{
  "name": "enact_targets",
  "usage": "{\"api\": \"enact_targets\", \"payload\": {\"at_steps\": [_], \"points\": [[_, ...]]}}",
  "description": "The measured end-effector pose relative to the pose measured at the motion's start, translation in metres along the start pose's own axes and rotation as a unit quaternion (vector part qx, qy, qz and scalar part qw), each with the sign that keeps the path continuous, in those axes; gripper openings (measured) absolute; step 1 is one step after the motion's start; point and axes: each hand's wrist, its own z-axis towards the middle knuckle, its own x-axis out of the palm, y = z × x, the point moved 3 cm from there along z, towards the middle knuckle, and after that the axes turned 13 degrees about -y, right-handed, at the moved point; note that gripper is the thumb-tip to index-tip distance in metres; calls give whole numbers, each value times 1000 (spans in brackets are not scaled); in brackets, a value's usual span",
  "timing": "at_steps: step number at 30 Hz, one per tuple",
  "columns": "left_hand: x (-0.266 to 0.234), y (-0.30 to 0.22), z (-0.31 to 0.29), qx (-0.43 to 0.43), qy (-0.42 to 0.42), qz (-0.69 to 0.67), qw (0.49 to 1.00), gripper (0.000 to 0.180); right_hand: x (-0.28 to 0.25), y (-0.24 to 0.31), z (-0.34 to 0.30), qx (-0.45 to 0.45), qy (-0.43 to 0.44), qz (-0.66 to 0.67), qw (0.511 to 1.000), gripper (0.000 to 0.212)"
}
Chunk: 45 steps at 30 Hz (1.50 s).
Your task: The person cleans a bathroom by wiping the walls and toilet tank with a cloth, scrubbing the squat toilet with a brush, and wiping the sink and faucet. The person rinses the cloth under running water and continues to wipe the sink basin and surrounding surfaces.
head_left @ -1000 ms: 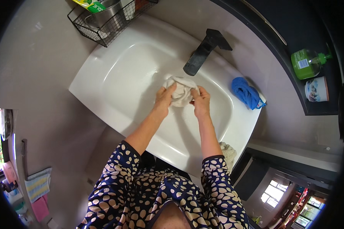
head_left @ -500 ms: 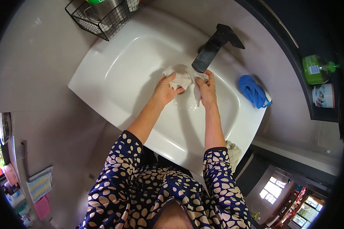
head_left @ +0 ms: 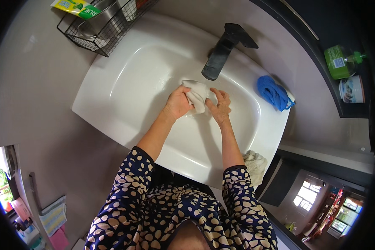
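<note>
A white cloth [head_left: 198,92], bunched into a loose wad, is in my left hand [head_left: 178,104] over the basin. The left thumb presses on top of it, and the other fingers go underneath, partly hidden. Just right of the cloth is my right hand [head_left: 220,109], its fingers curved and apart. Its thumb is close to the cloth's edge; whether they touch I cannot tell. Both hands are below the black faucet [head_left: 216,62], inside the white sink [head_left: 125,112].
A blue cloth [head_left: 273,92] lies on the sink's right rim, and a pale cloth [head_left: 255,166] hangs over its front right corner. At the back left stands a black wire basket [head_left: 108,39] with a metal mug. A green pump bottle [head_left: 339,62] sits on a dark shelf.
My right hand has let go of its part of the cloth and drawn slightly down from the faucet. The cloth is now gathered in my left hand. The view has shifted a little.
</note>
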Motion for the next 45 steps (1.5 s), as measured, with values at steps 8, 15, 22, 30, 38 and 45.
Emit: {"api": "enact_targets", "payload": {"at_steps": [8,15,22,30,38,45], "points": [[-3,-23,6,151,-112,150,971,26,16,-16,12,368,143,460,795,17],[-25,-27,15,130,-157,114,972,58,5,-2,25,437,87,442,778,19],[-5,13,7,6,-146,-32,989,68,15,76,14,216,157,355,896,28],[30,29,12,24,-35,-94,995,33,20,38,69,6,-20,123,992,17],[26,8,5,61,-115,-69,989,41,4,116,11,-126,-9,176,976,23],[32,13,-21,67,15,-18,997,43,29,1,73,279,18,404,871,15]]}}
